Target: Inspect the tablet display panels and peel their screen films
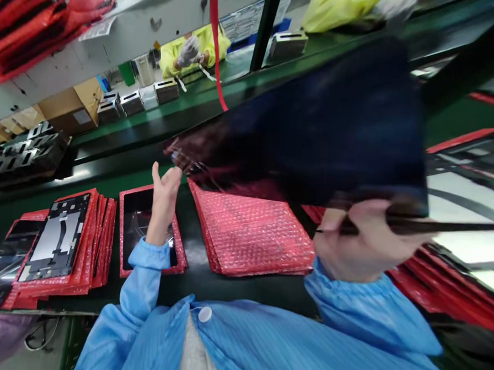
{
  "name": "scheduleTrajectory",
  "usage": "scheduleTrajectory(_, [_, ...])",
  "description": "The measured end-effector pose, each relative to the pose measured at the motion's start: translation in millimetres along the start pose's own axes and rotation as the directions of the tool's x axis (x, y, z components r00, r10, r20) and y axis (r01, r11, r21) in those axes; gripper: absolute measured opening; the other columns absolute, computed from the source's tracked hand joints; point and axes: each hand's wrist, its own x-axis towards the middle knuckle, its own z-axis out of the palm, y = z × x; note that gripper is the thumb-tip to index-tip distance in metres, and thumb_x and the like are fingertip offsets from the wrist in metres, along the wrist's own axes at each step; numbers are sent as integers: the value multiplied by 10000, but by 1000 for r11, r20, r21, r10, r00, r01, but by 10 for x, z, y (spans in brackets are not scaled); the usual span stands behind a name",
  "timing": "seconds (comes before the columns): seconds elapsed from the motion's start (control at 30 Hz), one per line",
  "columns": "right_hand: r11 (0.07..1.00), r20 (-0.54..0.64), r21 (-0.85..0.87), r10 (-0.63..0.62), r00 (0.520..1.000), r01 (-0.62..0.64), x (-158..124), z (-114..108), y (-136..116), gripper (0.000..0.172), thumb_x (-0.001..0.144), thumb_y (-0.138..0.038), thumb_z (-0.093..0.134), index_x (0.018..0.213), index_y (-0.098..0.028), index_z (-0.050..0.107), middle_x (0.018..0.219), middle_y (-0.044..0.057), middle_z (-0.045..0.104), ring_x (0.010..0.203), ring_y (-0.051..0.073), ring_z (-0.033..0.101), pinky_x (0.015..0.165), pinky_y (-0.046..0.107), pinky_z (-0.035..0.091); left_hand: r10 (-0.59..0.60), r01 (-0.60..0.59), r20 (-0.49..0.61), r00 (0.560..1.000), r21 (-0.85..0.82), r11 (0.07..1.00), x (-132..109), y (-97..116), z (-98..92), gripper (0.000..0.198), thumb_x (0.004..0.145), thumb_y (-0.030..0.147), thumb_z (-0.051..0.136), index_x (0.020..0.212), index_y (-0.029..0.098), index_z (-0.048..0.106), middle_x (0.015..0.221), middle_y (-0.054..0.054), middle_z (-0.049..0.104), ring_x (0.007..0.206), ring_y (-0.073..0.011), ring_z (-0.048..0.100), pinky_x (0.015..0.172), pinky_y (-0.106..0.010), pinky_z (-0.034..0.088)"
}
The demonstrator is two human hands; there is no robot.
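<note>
A large dark, glossy display panel (316, 128) is tilted up in front of me, blurred by motion. My right hand (360, 240) grips its lower right edge. A thin dark strip (455, 228) runs from that hand to the right; I cannot tell whether it belongs to the panel. My left hand (166, 194) is by the panel's lower left corner, one finger raised and the others closed; whatever they pinch is hidden. Below the panel lies a stack of red bubble-wrap pouches (252, 235). Beneath my left forearm, a dark screen (135, 223) rests on a red pouch.
At left, a metal-backed panel (60, 236) tops a pile of red pouches (98, 243). More red pouches (440, 283) lie at right. A red strap (216, 45) hangs ahead. Across the green bench (121, 126), a co-worker's yellow sleeves (213, 42) and gloved hands show near metal blocks (167, 91).
</note>
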Motion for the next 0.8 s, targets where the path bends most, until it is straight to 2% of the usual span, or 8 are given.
scheduleTrajectory(0.07, [988, -83, 106, 118, 990, -109, 65, 16, 38, 510, 622, -513, 730, 623, -195, 330, 483, -108, 363, 275, -1, 272, 283, 152, 261, -9, 9, 32, 999, 2, 1000, -116, -177, -83, 616, 625, 148, 768, 1190, 233, 537, 1036, -32, 674, 1113, -173, 593, 969, -292, 409])
scheduleTrajectory(0.17, [923, -68, 166, 362, 930, -347, 100, -39, 67, 508, 522, -465, 781, 572, -188, 358, 438, -106, 324, 259, 18, 275, 218, 150, 140, -177, 178, 45, 983, -21, 984, -404, -303, -208, 541, 566, 176, 804, 1075, 207, 622, 906, -30, 712, 946, -208, 661, 917, -345, 465])
scheduleTrajectory(0.3, [845, -48, 89, 533, 845, -528, 105, -201, 71, 518, 454, -395, 815, 483, -184, 342, 366, -69, 345, 249, 50, 317, 197, 144, 157, -320, 320, -41, 946, -12, 947, -815, -186, -252, 523, 473, 87, 779, 969, 202, 660, 724, 18, 698, 722, -181, 670, 791, -338, 520])
scheduleTrajectory(0.4, [826, -40, 6, 564, 825, -564, 124, -298, 50, 420, 498, -351, 793, 507, -177, 410, 355, -51, 386, 224, 57, 292, 193, 148, 122, -384, 384, -45, 922, -2, 923, -1036, -101, -207, 515, 417, 34, 738, 901, 193, 663, 688, 28, 688, 775, -209, 677, 793, -339, 523])
scheduleTrajectory(0.5, [884, -52, -140, 444, 895, -446, 138, -373, 98, 209, 602, -335, 700, 649, -160, 595, 381, -32, 455, 224, 77, 298, 216, 175, 111, -472, 471, -9, 882, -29, 882, -1159, -86, -168, 375, 444, 83, 713, 808, 155, 657, 670, -8, 689, 823, -267, 684, 796, -387, 529])
scheduleTrajectory(0.6, [839, 25, -532, 148, 989, -112, 128, -451, 253, 208, 704, -285, 642, 842, -155, 729, 455, 7, 549, 345, 131, 472, 337, 229, 350, -534, 532, 1, 845, -84, 842, -1202, -73, -161, 352, 421, 53, 631, 760, 147, 642, 655, -16, 689, 788, -287, 688, 764, -416, 540])
scheduleTrajectory(0.7, [668, 220, -709, -92, 971, 224, 80, -488, 355, 110, 714, -231, 700, 790, -179, 759, 717, 71, 695, 689, 230, 673, 706, 342, 537, -534, 525, -31, 845, -141, 840, -1206, -52, -163, 399, 376, 15, 564, 744, 156, 627, 611, 5, 667, 779, -287, 687, 750, -415, 548])
scheduleTrajectory(0.8, [720, 333, -624, -108, 937, 304, -2, -497, 227, 69, 728, -235, 724, 782, -207, 755, 808, 66, 711, 760, 241, 685, 746, 350, 547, -531, 512, -99, 842, -169, 842, -1190, -56, -171, 352, 367, 9, 542, 680, 162, 593, 562, 26, 627, 708, -257, 679, 727, -405, 556])
